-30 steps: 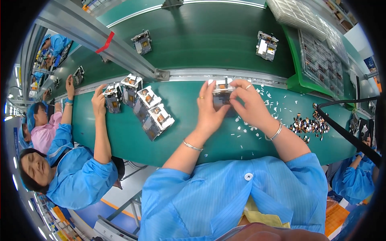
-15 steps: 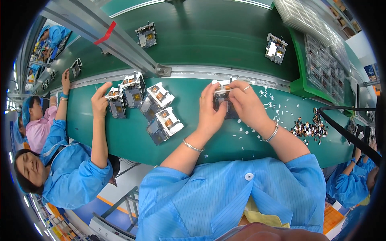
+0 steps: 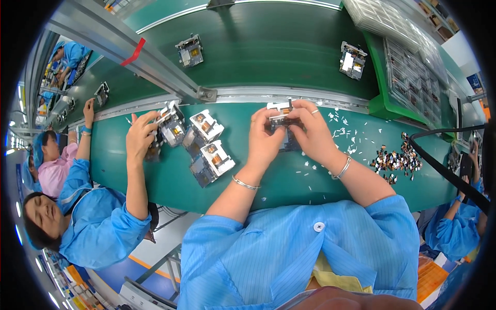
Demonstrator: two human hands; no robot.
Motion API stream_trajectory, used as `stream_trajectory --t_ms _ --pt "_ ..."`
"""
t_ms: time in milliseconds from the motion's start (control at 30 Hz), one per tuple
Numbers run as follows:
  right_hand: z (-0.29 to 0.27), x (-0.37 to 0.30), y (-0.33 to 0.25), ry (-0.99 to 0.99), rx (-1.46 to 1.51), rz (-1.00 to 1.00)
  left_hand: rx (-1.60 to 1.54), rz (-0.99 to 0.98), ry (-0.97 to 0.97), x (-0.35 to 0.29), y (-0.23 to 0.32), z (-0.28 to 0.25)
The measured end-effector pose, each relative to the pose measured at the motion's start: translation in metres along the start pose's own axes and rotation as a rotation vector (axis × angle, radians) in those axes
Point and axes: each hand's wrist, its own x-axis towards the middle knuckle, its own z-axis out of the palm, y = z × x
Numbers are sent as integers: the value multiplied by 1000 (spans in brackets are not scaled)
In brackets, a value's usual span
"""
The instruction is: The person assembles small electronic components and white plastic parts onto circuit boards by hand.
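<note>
left hand [image 3: 264, 139] and right hand [image 3: 309, 126], both curled, hold an electrical module [image 3: 283, 108] at one o'clock, hiding its flanks: white plastic frame [image 3: 278, 106], coppery winding [image 3: 284, 110], dark body [image 3: 289, 143]. at nine o'clock, a co-worker's hand [image 3: 140, 135] partly masks another module [image 3: 154, 152]. smooth green table [image 3: 279, 186]; small white scraps [image 3: 347, 135], three o'clock. ten o'clock: silvery metal post [image 3: 161, 71], cut off above.

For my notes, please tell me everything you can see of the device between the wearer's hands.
The device is boxy: a white, plastic-looking frame at its far end, copper-coloured part inside, dark body nearer the wearer. The left hand and right hand hold its sides, partly hiding it. Whether it touches the green bench, I cannot tell.
</note>
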Motion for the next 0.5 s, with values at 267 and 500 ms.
stream_trajectory --t_ms 267,500 --pt "7 -1 9 11 71 84 -17 6 -15 1 -2 1" --pt "12 7 10 43 129 248 14 10 15 5 -2 5"
